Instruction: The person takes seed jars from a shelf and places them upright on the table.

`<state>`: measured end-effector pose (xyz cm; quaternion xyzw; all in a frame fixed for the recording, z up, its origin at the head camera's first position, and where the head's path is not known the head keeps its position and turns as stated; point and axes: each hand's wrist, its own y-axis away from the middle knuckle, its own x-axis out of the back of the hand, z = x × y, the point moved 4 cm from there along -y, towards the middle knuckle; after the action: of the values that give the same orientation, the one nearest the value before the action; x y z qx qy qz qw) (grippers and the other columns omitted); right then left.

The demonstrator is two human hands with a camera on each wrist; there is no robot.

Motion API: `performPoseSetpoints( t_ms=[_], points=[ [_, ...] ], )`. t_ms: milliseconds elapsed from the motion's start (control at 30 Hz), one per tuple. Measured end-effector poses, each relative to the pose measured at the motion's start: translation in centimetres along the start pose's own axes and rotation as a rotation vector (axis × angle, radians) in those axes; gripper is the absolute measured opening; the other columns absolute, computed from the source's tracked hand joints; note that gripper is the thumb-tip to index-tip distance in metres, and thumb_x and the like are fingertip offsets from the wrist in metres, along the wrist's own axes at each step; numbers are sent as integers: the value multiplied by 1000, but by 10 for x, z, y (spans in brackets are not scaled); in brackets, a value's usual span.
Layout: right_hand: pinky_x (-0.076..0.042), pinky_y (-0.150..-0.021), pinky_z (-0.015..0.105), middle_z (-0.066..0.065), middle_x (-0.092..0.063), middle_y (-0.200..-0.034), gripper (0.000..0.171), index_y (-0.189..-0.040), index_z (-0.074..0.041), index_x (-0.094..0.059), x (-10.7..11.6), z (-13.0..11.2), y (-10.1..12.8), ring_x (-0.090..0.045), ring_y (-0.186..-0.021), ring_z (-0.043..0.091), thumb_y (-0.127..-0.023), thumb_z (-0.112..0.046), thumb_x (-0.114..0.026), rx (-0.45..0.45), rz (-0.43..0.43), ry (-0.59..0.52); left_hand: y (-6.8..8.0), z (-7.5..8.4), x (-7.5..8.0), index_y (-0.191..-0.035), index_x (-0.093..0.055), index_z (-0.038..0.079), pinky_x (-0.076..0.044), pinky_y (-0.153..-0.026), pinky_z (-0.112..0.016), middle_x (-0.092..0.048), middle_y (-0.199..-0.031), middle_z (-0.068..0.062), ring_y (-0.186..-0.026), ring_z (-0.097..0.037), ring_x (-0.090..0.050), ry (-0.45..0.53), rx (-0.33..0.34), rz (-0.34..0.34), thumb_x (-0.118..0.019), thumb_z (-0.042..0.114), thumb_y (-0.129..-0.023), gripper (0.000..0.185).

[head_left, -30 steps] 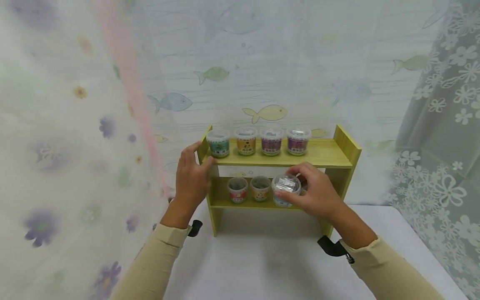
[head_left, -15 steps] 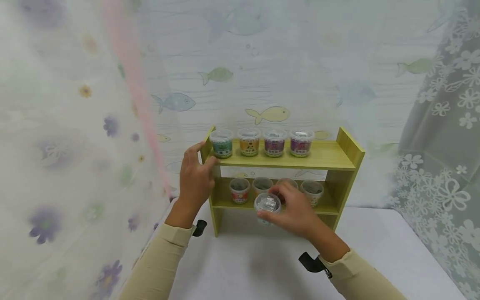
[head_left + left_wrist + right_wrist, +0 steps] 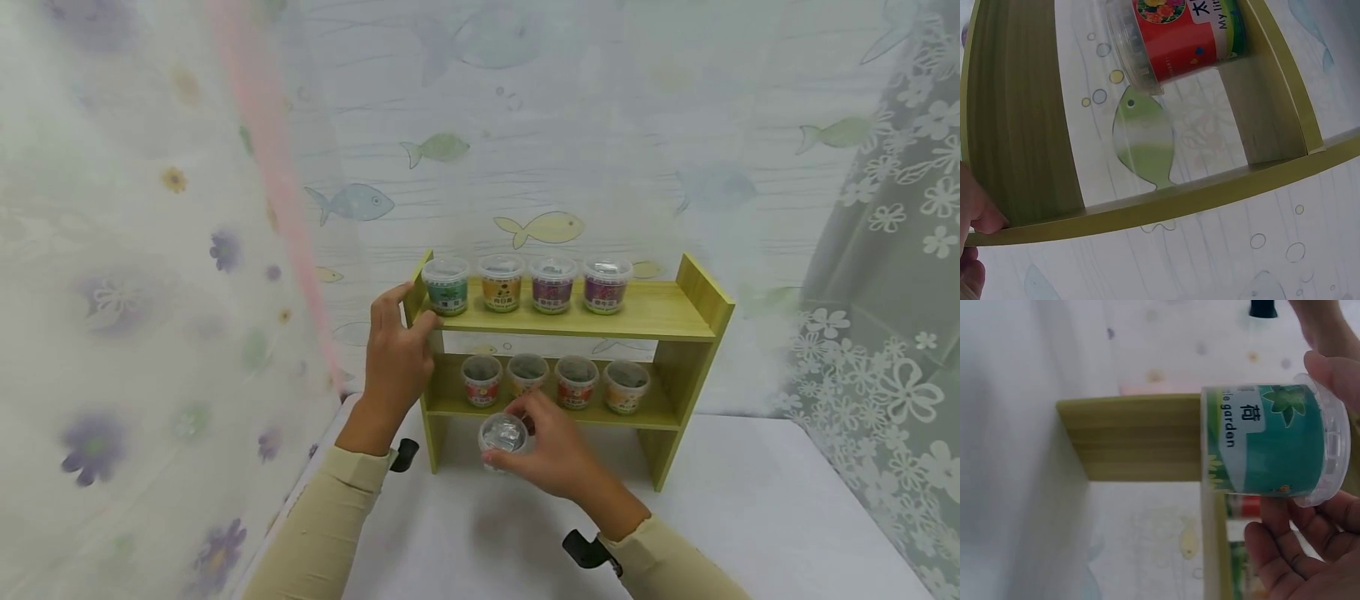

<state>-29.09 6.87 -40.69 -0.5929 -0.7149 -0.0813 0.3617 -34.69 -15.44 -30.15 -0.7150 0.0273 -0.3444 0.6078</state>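
A yellow-green wooden shelf (image 3: pixel 675 312) stands on the white table (image 3: pixel 750 517). Several small lidded cups line its top board and several more its lower board, among them a red-labelled cup (image 3: pixel 482 381) (image 3: pixel 1172 37). My left hand (image 3: pixel 405 312) grips the shelf's left end, thumb on the front edge; its fingertips (image 3: pixel 979 219) press the board. My right hand (image 3: pixel 525 433) holds a teal-labelled cup (image 3: pixel 501 432) (image 3: pixel 1272 444) with a clear lid in front of the shelf's lower left part, just above the table. Thumb and fingers (image 3: pixel 1291 550) wrap round the cup.
A flowered sheer curtain (image 3: pixel 150 292) hangs close on the left and a lace curtain (image 3: pixel 885 275) on the right. A fish-patterned backdrop (image 3: pixel 540 150) stands behind the shelf. The table stretches forward and to the right of the shelf.
My right hand has carried the cup from the lower board's opening down, leftward and toward me. The lower row of cups now shows in full. The left hand has stayed on the shelf.
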Motion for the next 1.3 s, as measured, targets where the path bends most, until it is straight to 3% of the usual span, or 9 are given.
performPoseSetpoints(
  t_ms=[433, 867, 1300],
  points=[
    [-52, -81, 32, -11, -58, -109, 68, -120, -24, -63, -50, 16, 0, -58, -94, 11, -69, -61, -89, -35, -1, 4, 0, 1, -1, -95, -73, 6, -46, -109, -52, -46, -143, -28, -134, -45, -46, -2, -10, 45, -55, -13, -86, 27],
    [-51, -85, 28, -12, -54, -111, 71, -117, -25, -63, -103, 31, 4, -54, -98, 8, -67, -67, -88, -74, -130, -9, 0, 4, 0, -93, -71, 5, -50, -102, -53, -46, -144, -29, -130, -46, -49, 21, 20, 63, -54, -15, -84, 27],
    [-49, -82, 24, -13, -53, -105, 62, -115, -21, -66, -140, 36, 16, -52, -91, 4, -69, -53, -93, -82, -222, -35, 1, 0, -2, -94, -73, 7, -49, -102, -53, -45, -145, -27, -131, -44, -49, 32, 27, 46, -54, -14, -83, 30]
  ],
)
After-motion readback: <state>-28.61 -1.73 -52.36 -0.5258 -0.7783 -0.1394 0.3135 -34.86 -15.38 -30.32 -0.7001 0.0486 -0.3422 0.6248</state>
